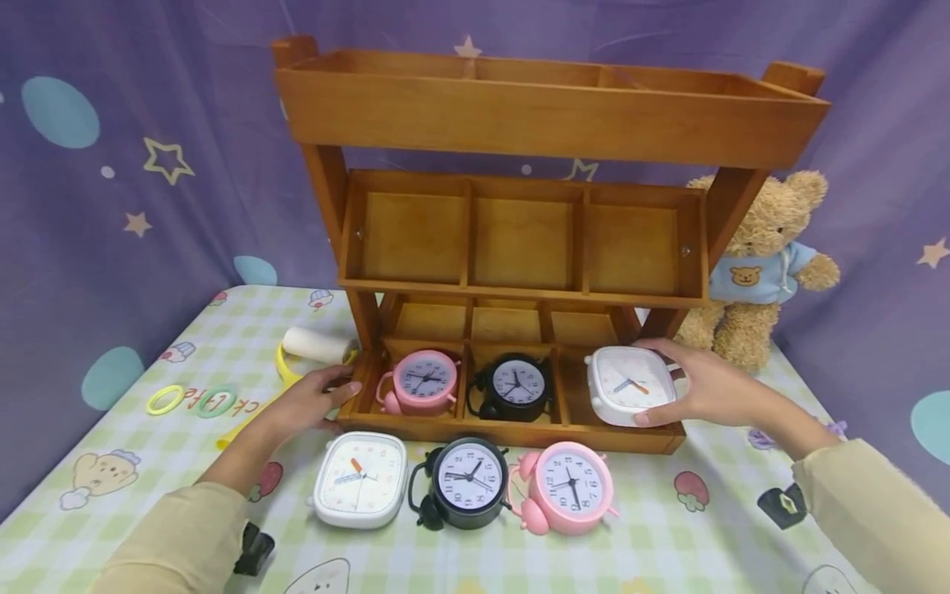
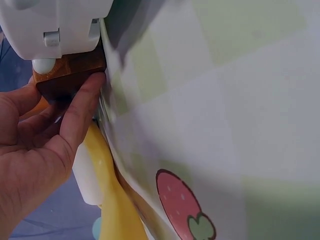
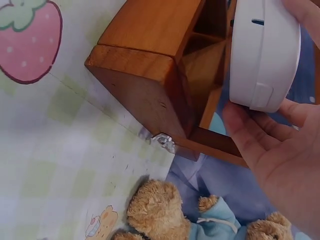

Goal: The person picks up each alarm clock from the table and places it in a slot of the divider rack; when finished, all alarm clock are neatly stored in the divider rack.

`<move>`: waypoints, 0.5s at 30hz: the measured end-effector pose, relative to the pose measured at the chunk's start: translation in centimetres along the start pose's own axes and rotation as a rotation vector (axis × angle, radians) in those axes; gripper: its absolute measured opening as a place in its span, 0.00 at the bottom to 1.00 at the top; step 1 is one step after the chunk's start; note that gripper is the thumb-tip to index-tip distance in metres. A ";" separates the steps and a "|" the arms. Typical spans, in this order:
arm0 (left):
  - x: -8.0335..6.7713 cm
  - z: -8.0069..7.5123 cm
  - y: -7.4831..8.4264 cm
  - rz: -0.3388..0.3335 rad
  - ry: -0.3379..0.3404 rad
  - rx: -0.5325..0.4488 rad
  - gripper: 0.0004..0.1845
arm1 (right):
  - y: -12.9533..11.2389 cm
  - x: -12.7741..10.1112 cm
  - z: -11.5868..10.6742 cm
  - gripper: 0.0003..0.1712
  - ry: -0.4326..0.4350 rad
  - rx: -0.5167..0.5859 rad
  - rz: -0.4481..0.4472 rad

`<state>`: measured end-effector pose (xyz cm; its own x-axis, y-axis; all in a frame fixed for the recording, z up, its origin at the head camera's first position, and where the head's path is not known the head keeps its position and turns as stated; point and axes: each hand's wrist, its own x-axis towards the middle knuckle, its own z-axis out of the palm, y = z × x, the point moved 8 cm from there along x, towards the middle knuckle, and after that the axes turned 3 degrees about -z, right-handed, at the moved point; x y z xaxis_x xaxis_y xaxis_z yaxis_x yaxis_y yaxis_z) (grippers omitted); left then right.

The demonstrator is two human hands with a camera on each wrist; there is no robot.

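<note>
Seating the white clock (image 1: 629, 386) in the right compartment of the lower tier of the wooden rack (image 1: 549, 124) appears to be the step in hand. The clock is located near that tier's front-right corner, face tilted upward; the views do not confirm whether its base touches the compartment floor.

The right grip (image 1: 701, 384) is closed to the clock's width, thumb at the lower right of the face and fingers behind. The left grip (image 1: 312, 404) is closed on the rack's front-left corner, apparently as a brace.

Next move, as judged: lower the clock behind the tier's front edge, align it with the seated pink clock (image 1: 425, 381) at left and the seated black clock (image 1: 515, 388) in the middle, then spread the right fingers. Caution: the clock may catch on the rim.

On the bench (image 1: 705, 549), three units stand before the rack's front edge: a loose white clock (image 1: 359, 480) near the front-left corner, a loose black clock (image 1: 467, 484) near mid-edge, and a loose pink clock (image 1: 570, 488) right of mid-edge.
</note>
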<state>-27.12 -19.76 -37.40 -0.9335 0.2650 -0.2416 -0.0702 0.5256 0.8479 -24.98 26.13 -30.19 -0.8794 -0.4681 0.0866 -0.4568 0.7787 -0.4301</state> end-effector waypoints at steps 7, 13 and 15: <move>0.1 0.1 -0.1 0.005 0.000 -0.004 0.28 | 0.6 1.6 1.2 0.57 -0.029 -0.001 0.030; 0.1 0.1 -0.2 -0.003 0.006 -0.011 0.28 | 1.0 2.6 2.2 0.56 -0.045 -0.042 0.038; 0.0 0.0 -0.2 -0.007 0.006 -0.012 0.28 | 1.0 3.0 2.5 0.57 -0.061 -0.050 0.037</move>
<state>-27.13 -19.81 -37.59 -0.9352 0.2562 -0.2443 -0.0807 0.5177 0.8517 -27.73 24.49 -32.65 -0.8868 -0.4618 0.0156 -0.4314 0.8153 -0.3864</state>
